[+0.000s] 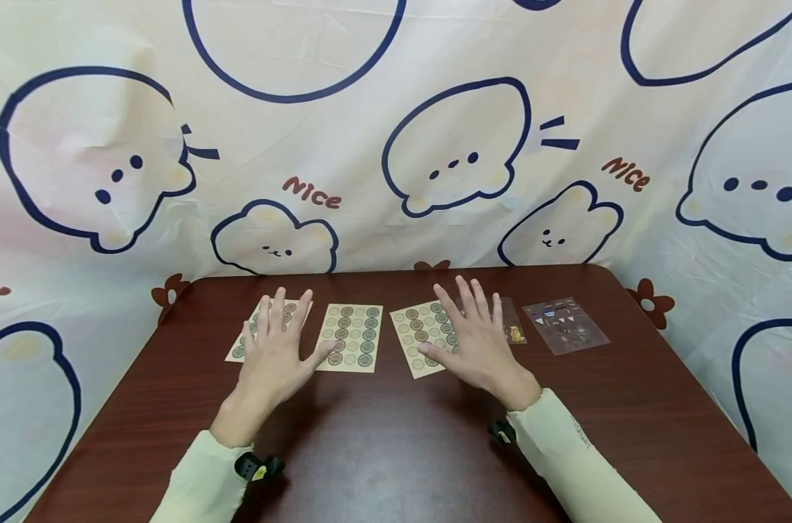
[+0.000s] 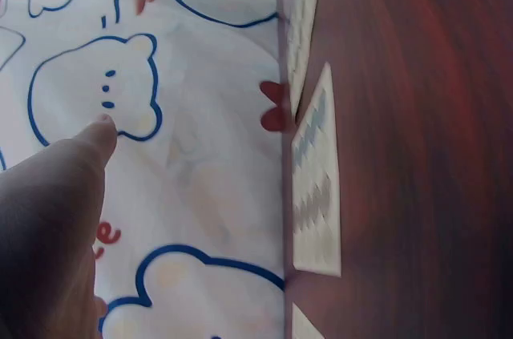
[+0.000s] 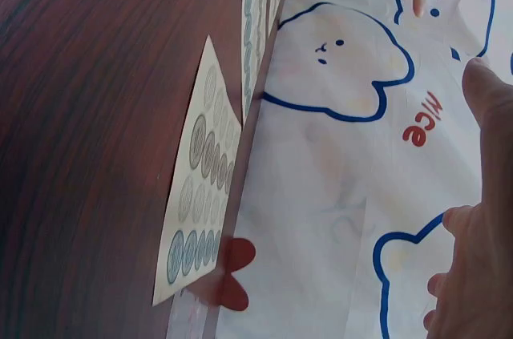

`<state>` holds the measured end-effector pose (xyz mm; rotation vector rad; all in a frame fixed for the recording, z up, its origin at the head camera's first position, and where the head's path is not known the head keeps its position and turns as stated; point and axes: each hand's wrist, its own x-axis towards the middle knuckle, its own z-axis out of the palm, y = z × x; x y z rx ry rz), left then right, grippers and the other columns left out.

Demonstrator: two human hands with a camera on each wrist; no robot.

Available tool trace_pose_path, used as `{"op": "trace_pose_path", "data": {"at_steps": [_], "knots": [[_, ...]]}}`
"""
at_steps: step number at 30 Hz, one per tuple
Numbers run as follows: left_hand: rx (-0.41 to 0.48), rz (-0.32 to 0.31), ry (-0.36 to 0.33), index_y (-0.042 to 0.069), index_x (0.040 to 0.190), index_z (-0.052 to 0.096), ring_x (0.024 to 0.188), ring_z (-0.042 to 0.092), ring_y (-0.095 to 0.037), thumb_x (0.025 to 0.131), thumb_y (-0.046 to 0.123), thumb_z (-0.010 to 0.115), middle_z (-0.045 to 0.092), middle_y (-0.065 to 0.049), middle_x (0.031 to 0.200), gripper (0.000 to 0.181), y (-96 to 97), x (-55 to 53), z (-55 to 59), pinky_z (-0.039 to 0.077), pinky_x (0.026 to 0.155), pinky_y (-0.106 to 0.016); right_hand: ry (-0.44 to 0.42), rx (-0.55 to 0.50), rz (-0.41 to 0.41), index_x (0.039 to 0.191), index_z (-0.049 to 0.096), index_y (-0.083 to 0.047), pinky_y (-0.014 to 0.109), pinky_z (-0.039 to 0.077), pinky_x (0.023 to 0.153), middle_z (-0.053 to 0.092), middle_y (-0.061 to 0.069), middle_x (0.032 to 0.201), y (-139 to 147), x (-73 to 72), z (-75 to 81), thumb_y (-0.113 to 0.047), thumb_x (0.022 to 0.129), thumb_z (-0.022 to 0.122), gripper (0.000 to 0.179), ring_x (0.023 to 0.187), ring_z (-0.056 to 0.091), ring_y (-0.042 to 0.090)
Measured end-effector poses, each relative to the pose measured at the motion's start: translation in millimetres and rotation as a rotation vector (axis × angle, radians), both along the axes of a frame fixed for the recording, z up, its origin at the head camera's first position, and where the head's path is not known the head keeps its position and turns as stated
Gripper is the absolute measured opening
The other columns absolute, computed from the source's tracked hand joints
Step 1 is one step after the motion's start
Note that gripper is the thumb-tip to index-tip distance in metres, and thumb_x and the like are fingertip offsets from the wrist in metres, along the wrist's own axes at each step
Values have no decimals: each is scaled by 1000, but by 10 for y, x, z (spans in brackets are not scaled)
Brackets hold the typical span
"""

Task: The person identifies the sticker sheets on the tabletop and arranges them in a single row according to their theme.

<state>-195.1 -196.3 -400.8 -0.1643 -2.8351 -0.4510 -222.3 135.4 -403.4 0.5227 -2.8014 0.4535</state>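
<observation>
My left hand (image 1: 271, 367) is held with straight, spread fingers in front of a cream sheet of round stickers (image 1: 239, 351), hiding much of it. Its thumb tip overlaps the edge of a second cream sticker sheet (image 1: 352, 338) in the head view. My right hand (image 1: 482, 352), also spread, partly covers a third cream sticker sheet (image 1: 414, 333) and a clear sheet (image 1: 516, 323) with a small yellow figure. Neither hand holds anything. The left wrist view shows one cream sheet (image 2: 317, 195) lying below the hand; the right wrist view shows another sheet (image 3: 200, 183) with rows of circles.
Another clear sheet (image 1: 567, 327) with small coloured stickers lies at the right end of the row. All the sheets lie toward the back of the dark brown table (image 1: 396, 450). A printed cloth (image 1: 356, 152) hangs behind and around it. Dark wrist straps (image 1: 258, 467) show at both sleeves.
</observation>
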Motion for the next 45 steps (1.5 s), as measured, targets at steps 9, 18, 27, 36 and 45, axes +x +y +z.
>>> {"op": "trace_pose_path", "data": {"at_steps": [9, 18, 27, 36, 45], "knots": [[-72, -11, 35, 25, 162, 22, 153, 12, -47, 91, 62, 61, 15, -24, 166, 89, -239, 86, -98, 18, 113, -74, -28, -26, 44, 163, 14, -35, 66, 2, 123, 11, 9, 171, -126, 4, 18, -72, 88, 56, 94, 159, 4, 34], [-47, -25, 42, 20, 161, 23, 150, 19, -49, 93, 64, 57, 21, -24, 165, 88, -460, 73, -151, 25, 111, -71, -63, -28, 77, 163, 16, -34, 68, 5, 122, 14, 11, 170, -261, 12, -1, -74, 87, 55, 94, 158, 8, 36], [-37, -15, 19, 20, 163, 19, 145, 26, -51, 94, 60, 59, 24, -28, 162, 90, -659, 96, -191, 31, 105, -74, -103, -83, 104, 163, 21, -30, 67, 7, 122, 17, 11, 170, -363, 9, -56, -71, 86, 60, 95, 158, 10, 35], [-39, 8, 27, 19, 162, 20, 140, 32, -53, 94, 57, 61, 27, -30, 159, 89, -840, 89, -140, 35, 98, -75, -133, -45, 112, 162, 23, -29, 66, 7, 123, 20, 11, 169, -508, 29, -77, -69, 92, 54, 87, 158, 13, 37], [-20, -17, -37, 15, 162, 20, 139, 31, -56, 95, 56, 59, 27, -32, 158, 87, -1001, 37, -117, 35, 96, -77, -144, -21, 129, 162, 25, -28, 65, 8, 123, 21, 12, 169, -663, 30, -98, -67, 95, 50, 81, 158, 13, 36]]}}
